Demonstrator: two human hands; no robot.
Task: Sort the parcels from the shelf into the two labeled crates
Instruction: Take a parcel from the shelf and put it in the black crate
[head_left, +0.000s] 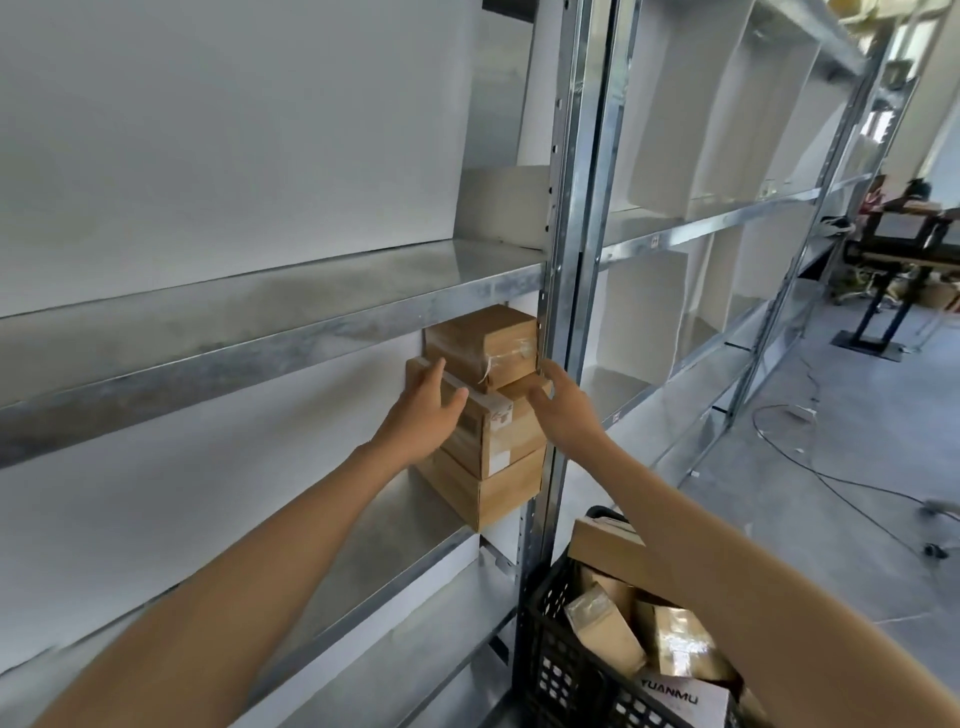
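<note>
Three brown cardboard parcels are stacked at the right end of a metal shelf (311, 551): a top parcel (483, 343), a middle parcel (493, 436) with a white label, and a bottom parcel (488, 493). My left hand (426, 415) reaches to the left side of the middle parcel with fingers straight, touching its upper left corner. My right hand (561, 410) is at the right side of the stack, fingers relaxed by the middle parcel's top right edge. Neither hand grips anything. A black plastic crate (561, 670) at lower right holds several parcels.
Galvanised shelf uprights (566, 260) stand just right of the stack. White divider panels fill the upper shelves. A further shelving bay runs to the right. Grey floor with a cable (810, 462) lies beyond; desks and a seated person are far right.
</note>
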